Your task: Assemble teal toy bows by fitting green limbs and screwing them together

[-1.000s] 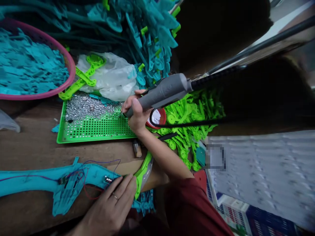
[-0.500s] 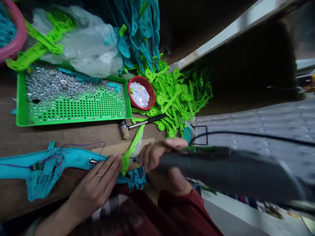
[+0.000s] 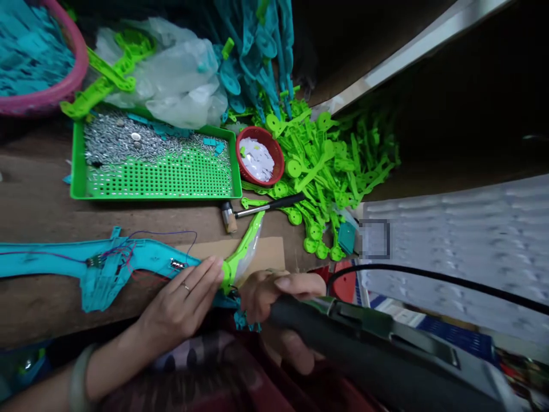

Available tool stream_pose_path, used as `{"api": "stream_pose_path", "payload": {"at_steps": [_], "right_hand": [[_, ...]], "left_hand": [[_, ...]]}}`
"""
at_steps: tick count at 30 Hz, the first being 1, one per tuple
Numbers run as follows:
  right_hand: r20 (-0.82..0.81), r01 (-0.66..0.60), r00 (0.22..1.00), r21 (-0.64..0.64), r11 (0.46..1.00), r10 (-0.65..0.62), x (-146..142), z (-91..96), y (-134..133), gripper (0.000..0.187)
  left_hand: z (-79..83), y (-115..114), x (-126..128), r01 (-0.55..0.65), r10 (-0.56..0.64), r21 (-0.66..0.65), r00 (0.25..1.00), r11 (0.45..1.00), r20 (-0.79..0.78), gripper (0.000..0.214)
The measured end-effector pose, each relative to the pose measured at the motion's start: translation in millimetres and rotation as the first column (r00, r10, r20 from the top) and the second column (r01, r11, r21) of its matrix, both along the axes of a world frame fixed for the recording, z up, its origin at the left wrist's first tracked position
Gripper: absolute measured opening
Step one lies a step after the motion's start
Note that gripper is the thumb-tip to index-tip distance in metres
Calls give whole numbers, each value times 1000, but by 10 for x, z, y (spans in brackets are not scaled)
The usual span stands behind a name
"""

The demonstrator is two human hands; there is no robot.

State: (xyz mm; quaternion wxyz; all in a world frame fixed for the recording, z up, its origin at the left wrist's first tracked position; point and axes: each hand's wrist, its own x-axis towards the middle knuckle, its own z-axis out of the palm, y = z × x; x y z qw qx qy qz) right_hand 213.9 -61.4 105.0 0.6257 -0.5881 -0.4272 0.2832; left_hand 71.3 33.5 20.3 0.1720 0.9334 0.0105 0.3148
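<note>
My left hand (image 3: pixel 182 303), a ring on one finger, lies with its fingers stretched flat over the right end of a long blue plastic shell (image 3: pixel 150 256). Its fingertips touch a curved green plastic part (image 3: pixel 238 257) at that end. Wires, a small circuit board (image 3: pixel 95 261) and a metal component (image 3: pixel 176 264) sit in the shell. My right hand (image 3: pixel 283 315) is wrapped around a dark electric screwdriver (image 3: pixel 364 349). The driver's tip is by the lower end of the green part; exact contact is hard to see.
Beyond the shell stand a green perforated tray (image 3: pixel 163 197) of screws and a red bowl (image 3: pixel 281 163) of white pieces. A hammer (image 3: pixel 257 209) lies before a heap of green parts (image 3: pixel 317 166). A pink basket (image 3: pixel 79 80) holds blue parts. The driver's black cable (image 3: pixel 429 278) runs right.
The view has shifted, so the bench appears farther right and slightly higher. The screwdriver's rear end now slants lower. My left hand stays on the shell and green part.
</note>
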Motion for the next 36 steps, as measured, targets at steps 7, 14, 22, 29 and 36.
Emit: {"api": "stream_pose_path", "payload": {"at_steps": [7,14,22,29,36], "right_hand": [[0,-8,1000,178,984,8,-96,-208,69,33],[73,-332,942,320,887,327,22,-305,241,27],[-62,-340,929,235,910,364,174,-150,246,36],[14,149,988,167,975,-153,663,8,463,34],[820,362,445,203,910,-360,-131,-367,-277,48]], "left_hand": [[-11,-29,1,-26,27,34,999,999,-27,36],[4,-12,-19,-53,56,58,997,997,-45,35],[226,-31,-63,-89,91,29,993,996,-76,34],[832,916,-822,-113,192,245,924,963,-331,35],[430,1460,-984,117,52,376,910,919,-410,38]]}}
